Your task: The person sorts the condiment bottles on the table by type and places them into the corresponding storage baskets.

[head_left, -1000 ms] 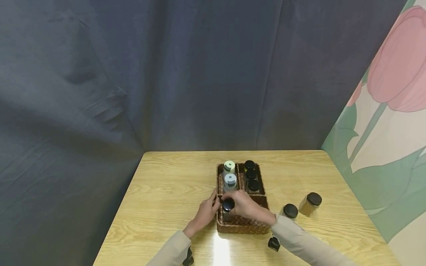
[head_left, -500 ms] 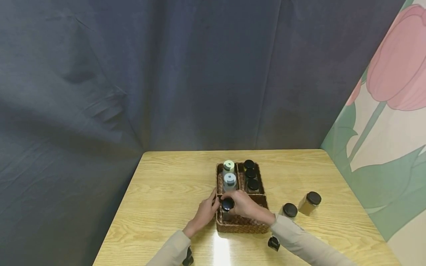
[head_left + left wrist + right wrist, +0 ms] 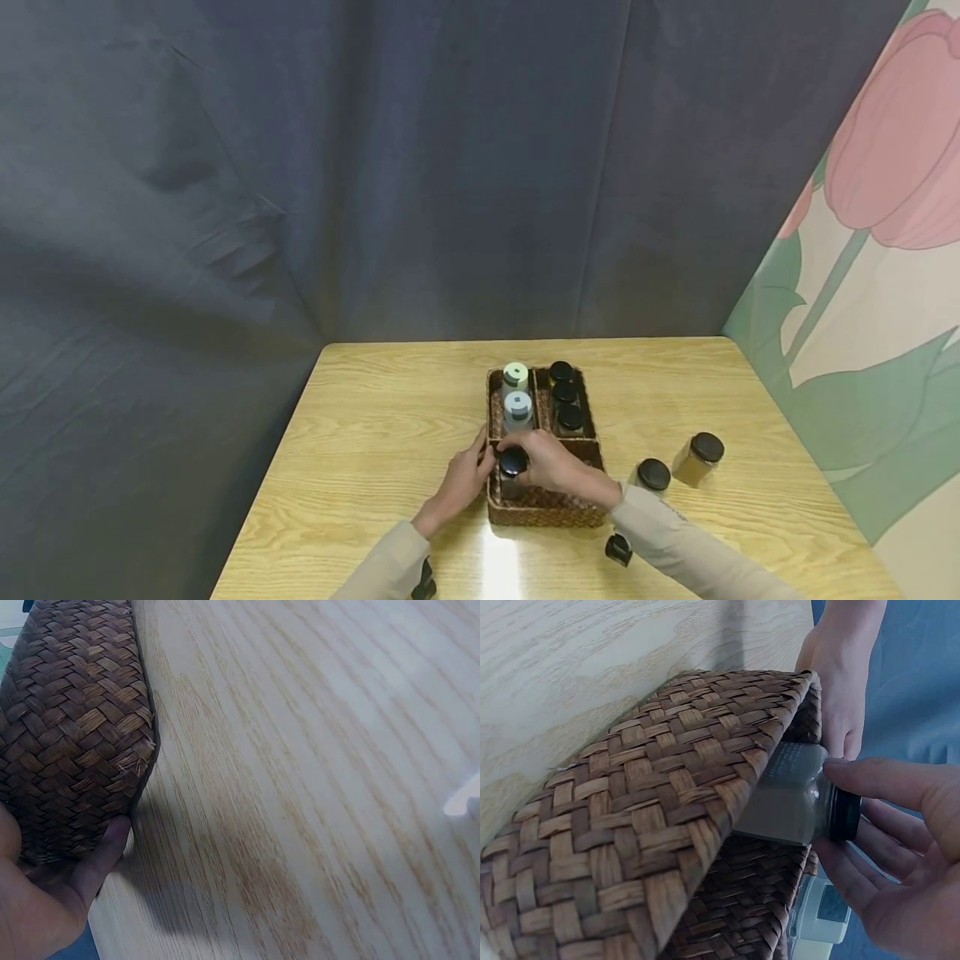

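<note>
In the head view, a brown woven basket with compartments stands on the table. My right hand reaches into its front section and pinches a jar by its black lid. The right wrist view shows this clear-walled jar partly below the basket rim, my thumb and fingers around its neck and lid. My left hand rests against the basket's left outer wall. In the left wrist view one extended finger touches the weave near the base.
Two light-capped bottles occupy the back left compartment, and black-lidded jars line the back right one. Right of the basket stand two more jars, one grey-topped, one brown. A small black-capped container lies by my right sleeve.
</note>
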Motion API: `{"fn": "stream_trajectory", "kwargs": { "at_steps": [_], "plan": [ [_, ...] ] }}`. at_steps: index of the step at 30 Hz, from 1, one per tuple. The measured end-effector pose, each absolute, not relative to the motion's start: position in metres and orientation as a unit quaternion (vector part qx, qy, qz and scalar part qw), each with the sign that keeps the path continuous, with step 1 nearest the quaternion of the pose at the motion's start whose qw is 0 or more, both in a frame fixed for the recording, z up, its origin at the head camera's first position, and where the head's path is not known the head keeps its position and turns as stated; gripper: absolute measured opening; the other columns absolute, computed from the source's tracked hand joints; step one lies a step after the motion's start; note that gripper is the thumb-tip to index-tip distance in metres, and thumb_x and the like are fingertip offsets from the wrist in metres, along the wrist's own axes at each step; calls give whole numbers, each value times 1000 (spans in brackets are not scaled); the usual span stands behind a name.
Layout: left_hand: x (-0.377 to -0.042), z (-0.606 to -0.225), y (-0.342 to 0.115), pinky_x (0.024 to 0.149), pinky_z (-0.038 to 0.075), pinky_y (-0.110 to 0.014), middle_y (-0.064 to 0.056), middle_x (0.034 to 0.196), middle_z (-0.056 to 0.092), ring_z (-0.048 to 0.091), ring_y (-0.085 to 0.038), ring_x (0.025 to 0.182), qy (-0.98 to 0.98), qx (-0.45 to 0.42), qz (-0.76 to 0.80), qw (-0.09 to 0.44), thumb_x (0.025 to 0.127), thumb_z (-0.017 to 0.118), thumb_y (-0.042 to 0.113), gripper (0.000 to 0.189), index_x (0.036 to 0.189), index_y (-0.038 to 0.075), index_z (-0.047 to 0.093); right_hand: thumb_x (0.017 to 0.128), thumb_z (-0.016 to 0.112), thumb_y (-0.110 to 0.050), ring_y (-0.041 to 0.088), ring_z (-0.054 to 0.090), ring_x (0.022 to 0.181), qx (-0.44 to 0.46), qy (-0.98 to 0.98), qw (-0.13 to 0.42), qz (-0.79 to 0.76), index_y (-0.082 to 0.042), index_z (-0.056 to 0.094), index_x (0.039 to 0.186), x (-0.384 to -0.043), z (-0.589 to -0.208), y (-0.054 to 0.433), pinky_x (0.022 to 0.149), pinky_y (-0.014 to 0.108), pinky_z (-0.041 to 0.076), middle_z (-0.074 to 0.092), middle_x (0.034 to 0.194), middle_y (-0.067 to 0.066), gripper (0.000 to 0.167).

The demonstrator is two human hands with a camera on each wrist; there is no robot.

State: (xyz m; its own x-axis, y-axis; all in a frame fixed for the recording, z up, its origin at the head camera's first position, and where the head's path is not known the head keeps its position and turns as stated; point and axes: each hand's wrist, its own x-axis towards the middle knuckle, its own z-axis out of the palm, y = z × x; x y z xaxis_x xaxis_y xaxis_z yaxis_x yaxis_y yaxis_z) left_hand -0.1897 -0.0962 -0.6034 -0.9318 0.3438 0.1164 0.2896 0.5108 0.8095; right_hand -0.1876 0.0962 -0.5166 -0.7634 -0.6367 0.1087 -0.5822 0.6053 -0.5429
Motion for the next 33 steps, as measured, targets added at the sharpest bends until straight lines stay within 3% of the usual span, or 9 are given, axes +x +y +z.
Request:
{"fn": "stream_trajectory", "kwargs": {
  "at_steps": [22,33],
  "plan": [
    [-190,-604,-97,38,29,-18,9,48,40,28,0,35,869,188,458,23,109,40,28,58,156,-1,23,74,81,8,30,64,106,-351,888,63,-292,0,66,120,-186,-511,106,86,44,53,65,119,15,49],
    [-190,-605,-97,38,29,-19,9,47,40,28,1,34,868,184,460,29,109,40,31,59,156,1,23,78,81,3,30,63,106,-345,887,64,-301,-1,67,119,-187,-512,113,85,40,53,66,118,14,44]
  ]
}}
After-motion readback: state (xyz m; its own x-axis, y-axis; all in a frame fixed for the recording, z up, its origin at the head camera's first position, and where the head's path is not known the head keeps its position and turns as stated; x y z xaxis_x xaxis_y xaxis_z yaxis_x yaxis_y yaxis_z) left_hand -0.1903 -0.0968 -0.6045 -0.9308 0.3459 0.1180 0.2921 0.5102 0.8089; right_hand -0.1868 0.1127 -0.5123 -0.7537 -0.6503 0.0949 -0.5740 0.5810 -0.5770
